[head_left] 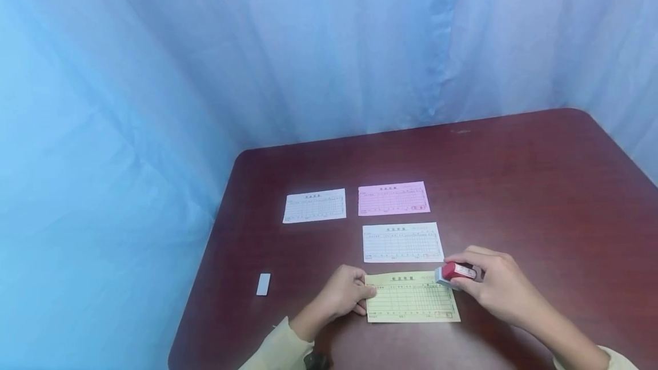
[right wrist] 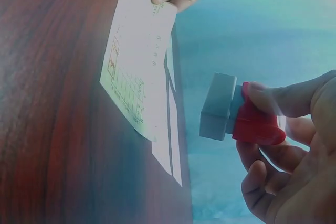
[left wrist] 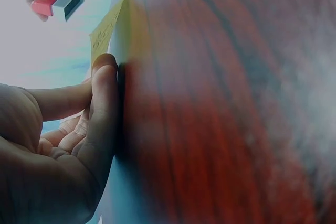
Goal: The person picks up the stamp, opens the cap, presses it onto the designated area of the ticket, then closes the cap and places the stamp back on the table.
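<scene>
My left hand [head_left: 345,291] pinches the left edge of a yellow printed form [head_left: 406,304], thumb on top and fingers beneath. A red stamped box [head_left: 444,314] shows at the form's lower right corner. My right hand [head_left: 496,284] grips a self-inking stamp [head_left: 459,270] by its red handle, between thumb and fingers. In the right wrist view the stamp's grey base [right wrist: 218,107] points toward the form and is held up off the table. The left wrist view shows the hollow face of the base turned outward, away from the paper.
Beyond the yellow form lies a white form [head_left: 401,244] with a faint red mark. Behind it are a pink form [head_left: 393,198] and another white form [head_left: 315,206]. A small pale grey rectangular piece [head_left: 263,284] lies at left on the dark red table [head_left: 540,187]. Blue curtains [head_left: 329,44] surround the table.
</scene>
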A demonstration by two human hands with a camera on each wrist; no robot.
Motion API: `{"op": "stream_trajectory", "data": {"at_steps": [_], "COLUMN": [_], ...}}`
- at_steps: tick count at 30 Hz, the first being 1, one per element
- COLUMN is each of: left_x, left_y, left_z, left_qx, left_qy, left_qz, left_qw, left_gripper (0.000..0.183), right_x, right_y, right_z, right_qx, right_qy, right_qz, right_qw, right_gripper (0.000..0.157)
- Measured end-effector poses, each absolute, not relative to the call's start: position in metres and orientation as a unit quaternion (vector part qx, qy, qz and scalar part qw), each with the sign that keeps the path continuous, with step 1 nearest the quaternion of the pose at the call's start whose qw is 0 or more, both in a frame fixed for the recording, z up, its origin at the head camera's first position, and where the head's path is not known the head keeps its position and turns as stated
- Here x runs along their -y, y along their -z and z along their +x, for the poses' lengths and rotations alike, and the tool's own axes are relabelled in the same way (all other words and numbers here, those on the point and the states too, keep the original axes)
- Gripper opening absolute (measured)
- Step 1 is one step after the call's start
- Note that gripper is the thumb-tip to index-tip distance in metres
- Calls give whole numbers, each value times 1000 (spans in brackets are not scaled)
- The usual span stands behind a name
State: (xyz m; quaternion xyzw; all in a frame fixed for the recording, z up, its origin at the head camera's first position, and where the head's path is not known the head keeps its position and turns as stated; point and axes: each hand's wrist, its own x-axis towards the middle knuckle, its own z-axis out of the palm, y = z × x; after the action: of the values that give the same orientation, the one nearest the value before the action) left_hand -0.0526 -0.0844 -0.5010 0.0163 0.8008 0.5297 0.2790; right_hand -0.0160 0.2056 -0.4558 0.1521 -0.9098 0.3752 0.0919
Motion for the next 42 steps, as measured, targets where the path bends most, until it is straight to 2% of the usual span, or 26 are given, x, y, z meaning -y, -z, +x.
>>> {"op": "stream_trajectory", "data": {"at_steps": [12, 21, 29, 33, 39, 42], "left_x": [96, 143, 196, 211, 216, 215], "left_y": [496, 486, 468, 464, 476, 482], "left_z": [-58, -90, -118, -128, -142, -145], "left_qx": [-797, -830, -872, -888, -929, -944], "left_qy": [-541, -526, -476, -444, -355, -310], "left_qz": [21, 20, -33, -57, -57, -67], "left_qw": [266, 186, 111, 101, 94, 95], "left_gripper": [18, 18, 17, 14, 28, 25], "right_x": [-208, -207, -207, -208, -208, -208], "right_y": [450, 450, 455, 458, 462, 463], "right_z": [-18, -19, -20, -21, -23, -23], "right_qx": [898, 895, 888, 886, 885, 884], "right_qy": [-393, -395, -407, -409, -410, -411], "right_qz": [153, 146, 152, 152, 154, 153], "right_qw": [127, 147, 150, 154, 157, 158], "right_gripper": [40, 39, 40, 40, 41, 42]}}
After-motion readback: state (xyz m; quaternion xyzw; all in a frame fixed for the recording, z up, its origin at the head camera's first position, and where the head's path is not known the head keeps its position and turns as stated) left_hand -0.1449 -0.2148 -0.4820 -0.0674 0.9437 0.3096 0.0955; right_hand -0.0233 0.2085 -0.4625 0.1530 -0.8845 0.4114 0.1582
